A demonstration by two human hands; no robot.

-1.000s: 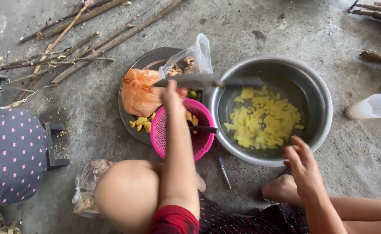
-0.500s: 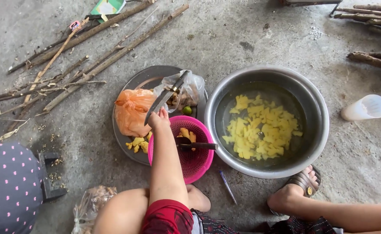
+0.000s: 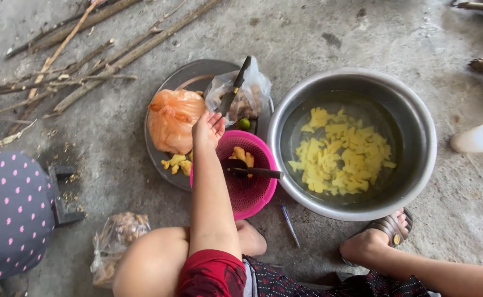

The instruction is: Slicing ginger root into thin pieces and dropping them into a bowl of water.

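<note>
My left hand (image 3: 208, 129) reaches over a round metal tray (image 3: 192, 74), its fingers loosely on the handle end of a dark knife (image 3: 235, 88). The blade lies slanted across a clear plastic bag (image 3: 250, 88) on the tray. An orange plastic bag (image 3: 173, 118), a small green fruit (image 3: 244, 124) and a few yellow pieces (image 3: 175, 163) also lie on the tray. Under my forearm sits a pink basket (image 3: 252, 195) with yellow pieces and a dark-handled tool (image 3: 252, 172). To its right, a steel bowl (image 3: 417, 115) holds water and many yellow cut pieces (image 3: 340, 154). My right hand is out of view.
Dry sticks (image 3: 87, 60) lie on the concrete at the upper left. A polka-dot cloth (image 3: 8, 214) is at the left and a plastic bag (image 3: 115, 242) by my knee. A pen (image 3: 289, 224), my sandalled foot (image 3: 379, 236) and a white container (image 3: 480, 137) are nearby.
My left hand has swung the knife from across the bowl's rim to the tray, laying it over the clear bag. My right hand, earlier by the bowl, has left the view.
</note>
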